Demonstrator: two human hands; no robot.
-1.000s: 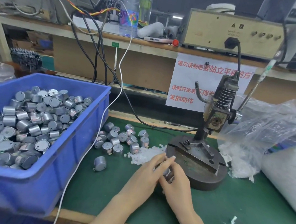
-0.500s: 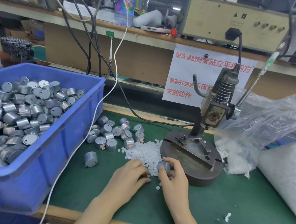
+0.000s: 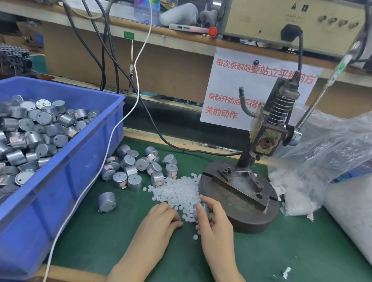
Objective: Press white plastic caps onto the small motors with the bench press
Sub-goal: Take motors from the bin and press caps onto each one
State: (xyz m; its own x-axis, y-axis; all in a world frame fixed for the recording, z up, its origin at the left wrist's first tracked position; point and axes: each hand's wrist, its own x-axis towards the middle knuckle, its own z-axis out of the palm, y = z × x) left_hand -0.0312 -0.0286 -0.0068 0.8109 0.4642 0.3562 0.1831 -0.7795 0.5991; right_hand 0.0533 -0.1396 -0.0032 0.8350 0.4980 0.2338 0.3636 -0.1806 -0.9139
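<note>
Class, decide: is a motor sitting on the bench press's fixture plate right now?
No, the fixture plate is bare; the right hand holds the motor in front of the bench press.

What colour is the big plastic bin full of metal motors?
Blue; the large plastic bin shows clearest in the head view.

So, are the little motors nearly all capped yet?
Not nearly. Done: no capped motor can be made out. In hand: the right hand grips one small silver round motor, and the left hand rests at the pile of small white plastic caps beside the grey metal bench press. Left: the blue plastic bin holds a heap of motors, more lie on the green mat.
</note>
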